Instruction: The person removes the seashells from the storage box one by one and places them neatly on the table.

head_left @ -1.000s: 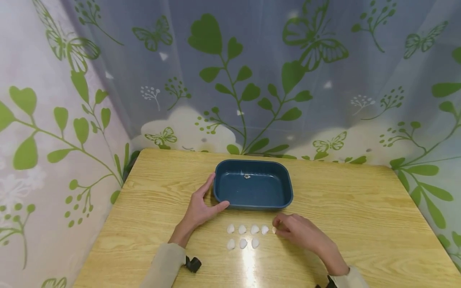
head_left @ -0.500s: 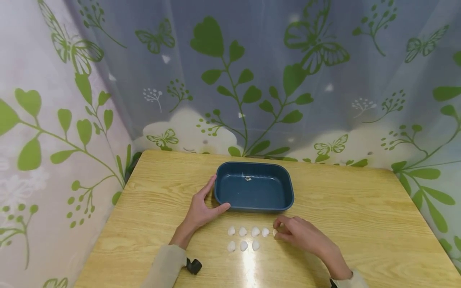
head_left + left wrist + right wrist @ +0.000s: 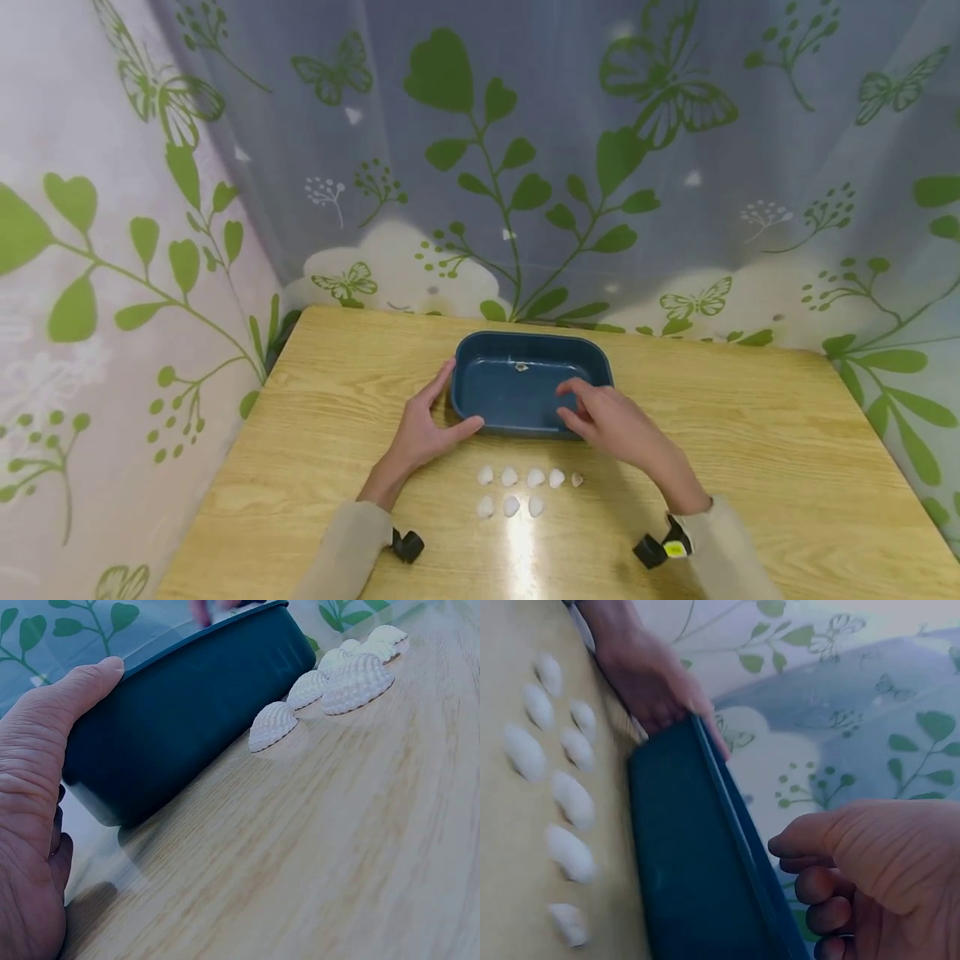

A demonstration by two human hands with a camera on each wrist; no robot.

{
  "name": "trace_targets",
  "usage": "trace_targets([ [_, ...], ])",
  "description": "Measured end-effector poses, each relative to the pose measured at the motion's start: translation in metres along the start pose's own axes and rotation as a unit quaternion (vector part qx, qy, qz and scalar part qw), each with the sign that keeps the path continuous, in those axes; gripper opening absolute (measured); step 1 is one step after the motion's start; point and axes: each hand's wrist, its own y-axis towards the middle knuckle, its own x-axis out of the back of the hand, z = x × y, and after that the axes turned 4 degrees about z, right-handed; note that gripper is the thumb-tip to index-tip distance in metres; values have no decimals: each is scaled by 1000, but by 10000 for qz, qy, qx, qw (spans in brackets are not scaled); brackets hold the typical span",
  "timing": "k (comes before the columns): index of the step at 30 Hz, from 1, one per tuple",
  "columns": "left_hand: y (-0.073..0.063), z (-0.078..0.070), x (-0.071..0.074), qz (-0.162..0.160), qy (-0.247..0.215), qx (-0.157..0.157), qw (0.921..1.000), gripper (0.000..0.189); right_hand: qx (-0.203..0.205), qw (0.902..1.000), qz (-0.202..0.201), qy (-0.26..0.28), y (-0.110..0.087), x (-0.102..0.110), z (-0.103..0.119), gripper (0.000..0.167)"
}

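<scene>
A dark blue rectangular plastic box stands on the wooden table, with one small shell inside near its back wall. My left hand holds the box at its front left corner, thumb on the front rim and fingers along the left side. Over the right part of the box hovers my right hand, its thumb and index finger apart and nothing between them. White ribbed seashells lie in two rows in front of the box. A smaller brownish shell ends the back row at the right.
The pale wooden table runs back to a curtain printed with green leaves and butterflies. Another patterned cloth hangs at the left. Black wrist cameras are strapped at both cuffs.
My right hand has let go of the brownish shell at the right end of the back row and moved up over the box. The left hand stays on the box.
</scene>
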Motion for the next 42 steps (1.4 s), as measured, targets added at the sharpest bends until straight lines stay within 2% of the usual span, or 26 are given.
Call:
trace_targets([
  [5,-2,3,-1,-15,28,61,10000,100,-166,9958,758,-485,49,-2,-9,32],
  [7,-1,3,-1,-41,43,44,10000,99,-277,9924,925,-768,66,-6,-10,33],
  [10,1,2,0,-70,32,7,10000,99,-495,9883,969,-1071,86,-14,-10,34],
  [14,2,1,0,-22,4,20,10000,99,-684,9830,925,-1433,101,-22,-12,31],
  [19,1,-1,0,-6,27,91,10000,100,-621,9815,828,-1614,107,-28,-17,22],
  [27,1,-1,2,-28,40,67,10000,100,-152,9889,942,-1144,107,-27,-22,15],
  [33,2,-1,3,-4,60,98,9999,100,-323,9893,1074,-930,105,-24,-24,16],
  [38,2,0,3,-8,35,50,10000,100,-114,9903,1203,-688,102,-24,-26,12],
  [42,2,-1,2,2,24,28,10000,100,-183,9910,1215,-535,100,-24,-27,17],
])
